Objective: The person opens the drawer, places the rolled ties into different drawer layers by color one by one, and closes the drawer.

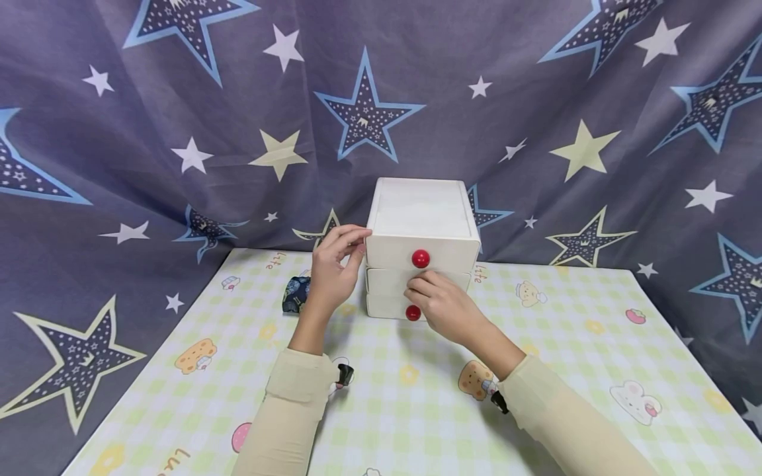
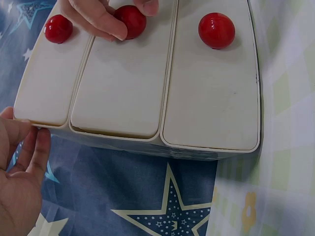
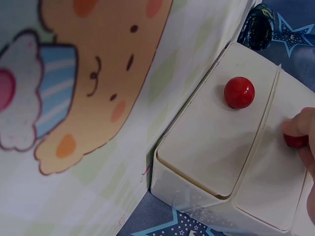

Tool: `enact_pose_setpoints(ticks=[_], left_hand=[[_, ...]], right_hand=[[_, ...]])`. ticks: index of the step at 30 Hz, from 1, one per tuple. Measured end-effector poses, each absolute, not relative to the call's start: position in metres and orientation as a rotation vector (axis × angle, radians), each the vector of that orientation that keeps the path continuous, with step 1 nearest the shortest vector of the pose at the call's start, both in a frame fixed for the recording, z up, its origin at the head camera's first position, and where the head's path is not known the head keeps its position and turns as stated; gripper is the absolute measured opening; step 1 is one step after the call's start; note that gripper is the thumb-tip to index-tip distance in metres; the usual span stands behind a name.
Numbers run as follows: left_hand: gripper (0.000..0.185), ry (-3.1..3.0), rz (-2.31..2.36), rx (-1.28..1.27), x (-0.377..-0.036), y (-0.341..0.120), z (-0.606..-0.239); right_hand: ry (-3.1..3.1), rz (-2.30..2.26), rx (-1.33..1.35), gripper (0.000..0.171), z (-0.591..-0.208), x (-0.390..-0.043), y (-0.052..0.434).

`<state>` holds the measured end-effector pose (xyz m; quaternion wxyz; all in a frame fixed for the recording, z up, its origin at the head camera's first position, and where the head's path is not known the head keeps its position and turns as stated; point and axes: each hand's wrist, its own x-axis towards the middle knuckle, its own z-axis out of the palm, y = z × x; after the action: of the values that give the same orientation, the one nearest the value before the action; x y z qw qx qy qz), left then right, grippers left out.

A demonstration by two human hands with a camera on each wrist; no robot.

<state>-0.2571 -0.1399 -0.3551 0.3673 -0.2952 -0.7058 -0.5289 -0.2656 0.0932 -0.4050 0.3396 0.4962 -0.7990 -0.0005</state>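
- Head view: white three-drawer mini chest (image 1: 421, 218) sits at the far middle of the checked cartoon-print tablecloth (image 1: 571, 344), back against the star-print curtain (image 1: 178, 132).
- Each drawer has a red ball knob; the top knob (image 1: 420, 258) and bottom knob (image 1: 413, 313) are exposed, the middle knob (image 2: 131, 21) is mostly under fingers.
- Right hand (image 1: 443, 305) is on the middle drawer front, thumb and fingertips pinched round the middle knob. The left wrist view confirms: fingers (image 2: 98, 19) wrapped onto the knob from both sides.
- Left hand (image 1: 331, 268) is at the chest's top left corner, fingers curled, tips touching the edge of the top drawer level. In the left wrist view its fingers (image 2: 29, 152) lie together against the side wall.
- All three drawer fronts look roughly flush; the top one stands slightly proud in the head view.
- Dark patterned small object (image 1: 296, 293) lies on the cloth just left of the chest, behind the left hand; can't tell what it is.
- Both forearms are in beige sleeves (image 1: 292, 410).
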Motion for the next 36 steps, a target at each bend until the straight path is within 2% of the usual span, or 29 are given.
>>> enact_pose_setpoints(ticks=[20, 27, 36], left_hand=[[0.025, -1.805, -1.353, -0.753, -0.257, -0.14, -0.354], [0.026, -1.8, -1.372, -0.761, -0.283, -0.149, -0.38], [0.026, -1.8, -1.364, -0.756, -0.284, -0.149, -0.38]], right_hand=[[-2.022, 0.198, 1.285, 0.027, -0.393, -0.245, 0.104], [-1.978, 0.264, 1.234, 0.021, -0.383, -0.238, 0.11], [-1.89, 0.418, 1.191, 0.022, -0.371, -0.239, 0.119]])
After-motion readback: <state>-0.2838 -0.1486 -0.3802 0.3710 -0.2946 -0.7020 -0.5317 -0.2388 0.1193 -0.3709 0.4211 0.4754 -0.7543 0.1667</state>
